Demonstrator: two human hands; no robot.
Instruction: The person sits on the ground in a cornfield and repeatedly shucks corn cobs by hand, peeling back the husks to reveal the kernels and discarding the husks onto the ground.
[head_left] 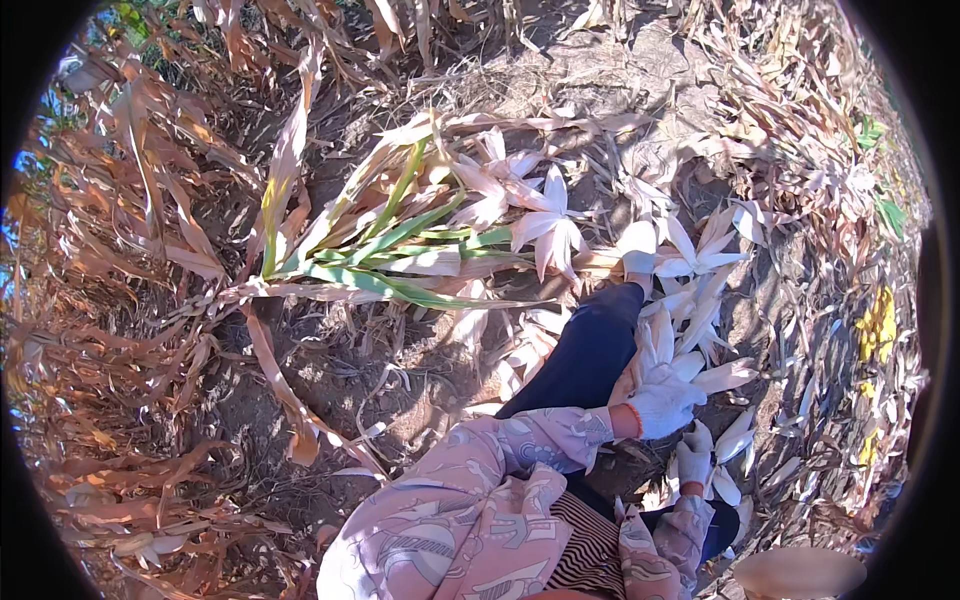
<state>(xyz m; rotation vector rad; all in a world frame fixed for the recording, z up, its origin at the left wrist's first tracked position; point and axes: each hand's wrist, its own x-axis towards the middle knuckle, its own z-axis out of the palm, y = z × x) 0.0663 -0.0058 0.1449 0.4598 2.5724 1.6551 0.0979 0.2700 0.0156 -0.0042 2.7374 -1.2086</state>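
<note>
Right of the leafy stalk point(372, 283), the pale husks point(664, 338) lie by my gloved left hand point(668, 405), my right hand point(694, 455) just beside it, and, though I cannot tell either hand's finger grip, steady, paired hands should work best.

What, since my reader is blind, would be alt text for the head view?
A white-gloved left hand and white-gloved right hand are among pale, papery husks on brown soil; leafy green and tan stalks lie farther left.
</note>
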